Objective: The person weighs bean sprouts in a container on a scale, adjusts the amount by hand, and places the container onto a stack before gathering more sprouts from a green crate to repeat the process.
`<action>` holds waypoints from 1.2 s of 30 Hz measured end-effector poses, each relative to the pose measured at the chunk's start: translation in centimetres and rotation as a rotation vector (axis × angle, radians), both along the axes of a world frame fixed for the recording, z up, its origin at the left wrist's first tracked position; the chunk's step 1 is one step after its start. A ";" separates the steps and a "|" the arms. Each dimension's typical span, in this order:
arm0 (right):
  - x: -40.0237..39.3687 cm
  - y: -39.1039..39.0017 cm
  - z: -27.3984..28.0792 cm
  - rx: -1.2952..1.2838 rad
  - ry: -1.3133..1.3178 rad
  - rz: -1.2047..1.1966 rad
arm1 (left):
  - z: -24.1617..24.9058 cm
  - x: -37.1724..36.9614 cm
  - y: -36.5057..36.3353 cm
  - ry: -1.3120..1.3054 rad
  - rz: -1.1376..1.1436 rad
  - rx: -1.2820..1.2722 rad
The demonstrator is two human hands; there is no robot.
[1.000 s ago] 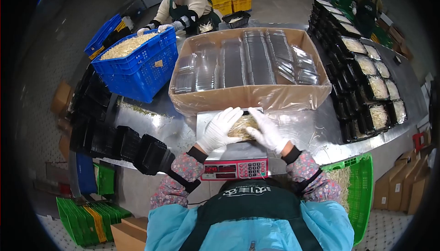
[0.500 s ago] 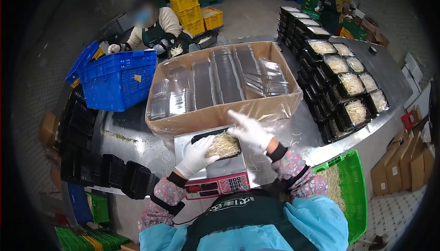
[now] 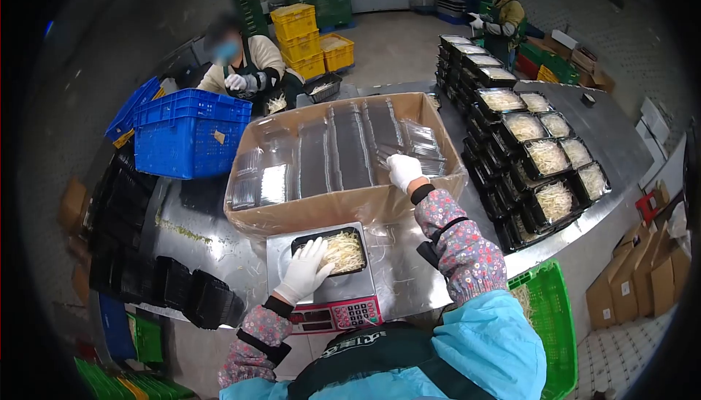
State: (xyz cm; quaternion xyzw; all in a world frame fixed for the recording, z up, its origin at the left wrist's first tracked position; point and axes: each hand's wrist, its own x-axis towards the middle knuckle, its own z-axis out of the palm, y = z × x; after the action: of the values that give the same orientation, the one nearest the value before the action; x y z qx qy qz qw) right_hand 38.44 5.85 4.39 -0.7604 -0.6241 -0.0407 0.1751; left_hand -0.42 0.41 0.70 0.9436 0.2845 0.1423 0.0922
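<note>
White gloves cover both hands. A black tray of pale sprouts (image 3: 345, 251) stands on the weighing scale (image 3: 369, 294). My left hand (image 3: 305, 271) rests spread on the tray's left part and the sprouts. Farther forward, my right hand (image 3: 404, 173) is inside the near right edge of the cardboard box (image 3: 321, 215), at the clear plastic lids (image 3: 422, 142). Its fingers are bent together at the lid edges; whether a lid is gripped cannot be made out. Rows of stacked lids fill the box.
Stacks of filled sprout trays (image 3: 546, 157) stand on the right. Empty black trays (image 3: 209, 299) are at the left edge, behind them a blue crate (image 3: 191, 133). A green crate (image 3: 548, 327) sits low right. Two people are beyond the table.
My right hand has moved from beside the sprout tray forward to the lids in the box. My left hand has stayed at the tray. The camera view has tilted up slightly.
</note>
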 end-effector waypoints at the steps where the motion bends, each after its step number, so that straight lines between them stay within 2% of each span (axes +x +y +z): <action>1: 0.1 -0.1 0.4 -0.021 0.043 0.046 | 1.0 0.0 0.1 -0.022 0.008 -0.026; 4: 1.1 0.1 0.3 -0.029 0.036 0.026 | 2.3 0.1 0.5 -0.093 -0.015 -0.059; 6: 1.1 -0.2 1.8 -0.064 0.033 0.035 | -1.0 -0.3 1.7 -0.196 -0.049 -0.054; 7: 1.1 -0.3 2.7 -0.057 0.035 0.010 | -1.0 -0.5 1.8 -0.212 -0.052 -0.066; 8: 0.9 -1.1 4.4 0.004 -0.032 0.021 | -1.0 -0.5 1.9 -0.230 -0.057 -0.079; 10: 1.2 -2.4 7.0 0.228 0.043 0.078 | 0.8 -0.6 1.0 -0.284 -0.025 -0.083; 12: 0.4 -4.3 11.2 0.313 0.051 0.067 | 2.1 -1.3 1.1 -0.328 -0.010 -0.040; 14: -1.5 -6.9 14.7 0.463 0.381 0.230 | 4.1 -2.2 1.7 -0.426 0.060 -0.111; 16: -4.0 -8.7 16.6 0.556 0.612 0.406 | 5.3 -3.3 1.8 -0.832 0.293 -0.709; 17: -5.7 -9.6 17.1 0.576 0.660 0.523 | 7.4 -3.1 1.7 -1.064 0.233 -0.771; 18: -7.5 -10.4 17.4 0.572 0.668 0.631 | 8.3 -3.6 2.6 -1.227 0.254 -1.112; 20: -10.5 -11.7 17.7 0.423 0.471 0.880 | 11.1 -5.2 3.1 -1.226 -0.023 -1.576; 22: -13.0 -12.0 16.6 0.323 0.323 1.058 | 12.7 -5.5 2.2 -1.185 -0.108 -1.603; 24: -13.6 -11.6 14.8 0.164 0.381 1.129 | 12.7 -5.9 1.5 -1.167 0.071 -1.292; 26: -13.8 -11.7 12.7 0.115 0.635 1.029 | 12.1 -6.4 1.0 -1.237 0.119 -1.188; 27: -14.2 -12.2 11.2 0.094 0.892 0.923 | 11.4 -6.3 0.4 -1.197 0.204 -1.051; 28: -13.6 -11.8 8.7 0.092 0.948 0.895 | 10.6 -6.1 -0.4 -1.240 0.220 -1.025; 30: -15.6 -13.2 6.0 -0.074 1.325 0.564 | 8.5 -5.6 -2.7 -1.192 0.231 -1.022; 32: -16.6 -13.9 3.6 -0.118 1.250 0.441 | 5.7 -6.1 -3.7 -1.091 0.224 -1.077; 34: -17.2 -13.6 1.5 -0.043 1.295 0.363 | 3.5 -5.9 -3.6 -1.080 0.275 -1.070; 35: -16.3 -12.8 -0.1 -0.026 1.063 0.362 | 2.7 -5.6 -3.1 -0.942 0.385 -0.903; 36: -15.5 -11.1 -3.1 0.244 0.642 0.484 | 1.9 -5.2 -2.3 -0.806 0.483 -0.730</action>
State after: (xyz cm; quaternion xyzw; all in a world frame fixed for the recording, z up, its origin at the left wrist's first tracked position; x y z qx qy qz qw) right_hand 22.98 -5.20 1.33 -0.5396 -0.6891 0.1668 0.4540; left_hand -5.62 -1.86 2.57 0.6310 0.4643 0.3992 0.4764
